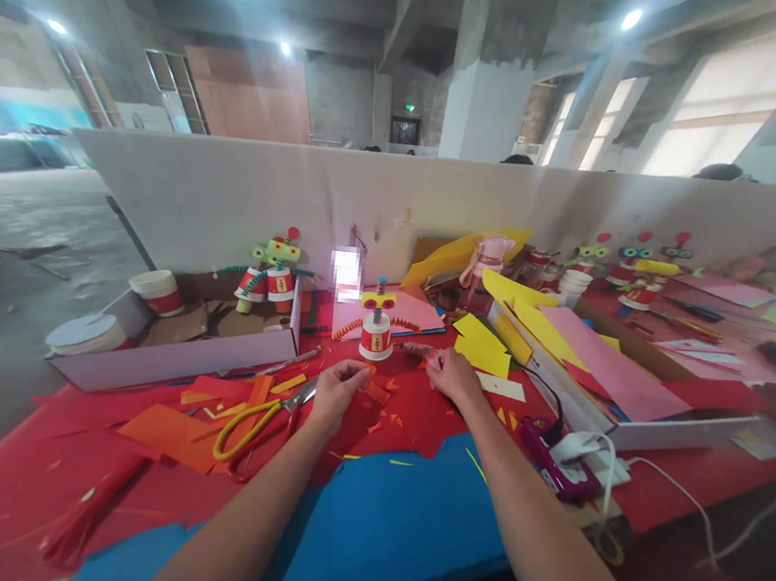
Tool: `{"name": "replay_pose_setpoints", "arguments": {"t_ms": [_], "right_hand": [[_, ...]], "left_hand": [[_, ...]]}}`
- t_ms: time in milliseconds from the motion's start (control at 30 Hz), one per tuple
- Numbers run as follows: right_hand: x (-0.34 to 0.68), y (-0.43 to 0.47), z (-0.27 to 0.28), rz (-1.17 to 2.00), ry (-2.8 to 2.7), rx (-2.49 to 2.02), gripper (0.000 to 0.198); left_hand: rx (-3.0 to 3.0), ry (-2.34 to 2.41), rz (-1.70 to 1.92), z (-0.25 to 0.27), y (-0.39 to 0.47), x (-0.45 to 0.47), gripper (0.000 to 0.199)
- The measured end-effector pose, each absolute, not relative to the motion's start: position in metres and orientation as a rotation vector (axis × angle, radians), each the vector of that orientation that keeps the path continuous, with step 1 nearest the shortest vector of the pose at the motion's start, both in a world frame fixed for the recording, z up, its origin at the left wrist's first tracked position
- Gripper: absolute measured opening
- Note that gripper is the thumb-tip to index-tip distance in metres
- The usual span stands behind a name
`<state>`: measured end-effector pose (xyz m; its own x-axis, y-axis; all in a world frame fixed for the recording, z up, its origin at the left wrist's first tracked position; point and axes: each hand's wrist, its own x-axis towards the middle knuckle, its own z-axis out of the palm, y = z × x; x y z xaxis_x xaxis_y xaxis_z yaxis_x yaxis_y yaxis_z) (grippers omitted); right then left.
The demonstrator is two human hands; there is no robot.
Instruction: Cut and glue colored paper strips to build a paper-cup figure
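A small paper-cup robot figure stands upright in front of me, with a yellow eye piece and coiled orange paper arms. My left hand is closed in a pinch just in front of it, fingertips beside orange paper scraps; what it pinches is too small to make out. To the figure's right, my right hand has its fingers curled down near the red table surface, close to a slim pinkish stick-like thing. Whatever sits in those fingers is unclear. Scissors with yellow and red handles lie left of my left hand.
At the left, a white box holds cups and finished cup figures. Another box with coloured paper stands at the right, near a purple power block and white cables. Blue sheet covers the front edge; a white partition rises behind.
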<state>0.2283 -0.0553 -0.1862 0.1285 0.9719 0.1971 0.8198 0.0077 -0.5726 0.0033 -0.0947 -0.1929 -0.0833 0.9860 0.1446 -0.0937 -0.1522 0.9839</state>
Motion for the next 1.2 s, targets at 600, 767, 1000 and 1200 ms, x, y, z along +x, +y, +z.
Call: {"name": "replay_pose_setpoints", "arguments": {"t_ms": [600, 767, 1000, 1200], "right_hand": [[0.262, -0.125, -0.174, 1.183, -1.253, -1.348, 0.025], [0.240, -0.149, -0.175, 1.269, -1.202, -1.150, 0.040], [0.220, -0.161, -0.175, 1.020, -1.462, -1.257, 0.038], [0.206, -0.164, -0.176, 0.907, -1.544, -1.247, 0.040]], "left_hand": [[1.105, 1.090, 1.464, -0.196, -0.093, 0.001, 0.028], [1.025, 1.073, 1.436, -0.198, -0.094, 0.001, 0.031], [1.003, 1.038, 1.390, -0.198, -0.096, 0.003, 0.028], [0.997, 1.060, 1.387, -0.197, -0.097, 0.003, 0.028]]}}
